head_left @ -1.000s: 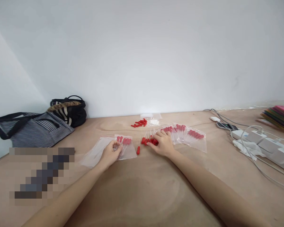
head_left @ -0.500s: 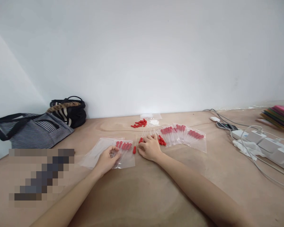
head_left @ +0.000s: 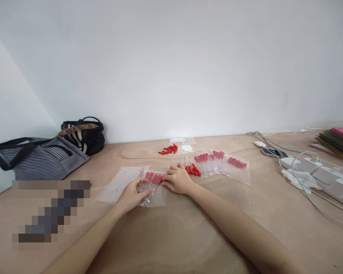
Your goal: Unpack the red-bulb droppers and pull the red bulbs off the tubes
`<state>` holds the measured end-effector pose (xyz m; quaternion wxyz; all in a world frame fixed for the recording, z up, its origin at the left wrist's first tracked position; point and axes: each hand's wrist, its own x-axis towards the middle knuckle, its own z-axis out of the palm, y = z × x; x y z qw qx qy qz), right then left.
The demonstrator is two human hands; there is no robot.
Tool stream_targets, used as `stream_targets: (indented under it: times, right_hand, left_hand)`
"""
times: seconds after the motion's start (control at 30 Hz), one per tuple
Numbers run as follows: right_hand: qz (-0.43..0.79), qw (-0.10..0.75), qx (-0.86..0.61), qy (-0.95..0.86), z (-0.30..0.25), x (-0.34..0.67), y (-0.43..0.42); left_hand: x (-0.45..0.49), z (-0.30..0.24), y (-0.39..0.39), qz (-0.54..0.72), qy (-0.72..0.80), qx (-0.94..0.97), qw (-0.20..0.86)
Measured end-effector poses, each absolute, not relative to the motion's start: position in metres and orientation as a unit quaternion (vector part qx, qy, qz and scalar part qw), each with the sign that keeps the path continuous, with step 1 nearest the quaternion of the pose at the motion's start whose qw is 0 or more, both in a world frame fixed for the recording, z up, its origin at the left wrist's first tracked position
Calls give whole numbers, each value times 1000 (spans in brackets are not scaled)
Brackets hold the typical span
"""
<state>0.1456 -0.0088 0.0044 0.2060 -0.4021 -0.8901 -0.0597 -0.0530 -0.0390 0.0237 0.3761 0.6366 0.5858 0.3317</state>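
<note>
My left hand [head_left: 133, 194] holds a small clear zip bag [head_left: 153, 188] by its left edge, fingers curled on it. Several red-capped droppers [head_left: 154, 177] lie inside the bag near its top. My right hand [head_left: 177, 179] rests at the bag's right side, fingers pinched on a dropper at its mouth. A loose group of red-capped droppers [head_left: 192, 169] lies just beyond my right hand. Empty clear bags [head_left: 118, 184] lie to the left of the held one.
Filled bags of droppers [head_left: 227, 166] lie in a row to the right. Loose red caps [head_left: 168, 149] sit near the wall. Striped bags [head_left: 42, 154] stand at left. A power strip with cables [head_left: 320, 173], a phone [head_left: 271, 152] and coloured sheets [head_left: 338, 139] are at right.
My right hand has moved left from the loose droppers to the bag's mouth, carrying a dropper. The bag shifted slightly right and nearer, and more red caps now show inside it.
</note>
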Motion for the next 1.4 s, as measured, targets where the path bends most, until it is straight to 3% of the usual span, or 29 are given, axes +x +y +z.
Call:
stream_targets:
  times: [0.33, 0.47, 0.8, 1.2, 1.4]
  right_hand:
    - [-58, 263, -496, -825, 5, 141, -10]
    - [9, 322, -504, -801, 6, 162, -42]
    - [216, 293, -483, -796, 0, 221, -90]
    - [147, 285, -415, -851, -2, 219, -93]
    - [88, 312, -394, -860, -6, 220, -91]
  left_hand:
    - [-83, 69, -52, 131, 470, 731, 477]
    - [-69, 57, -50, 119, 431, 796, 409]
    - [-5, 32, -56, 213, 336, 888, 230]
    - [22, 33, -59, 105, 305, 932, 166]
    - [23, 39, -50, 161, 282, 935, 142]
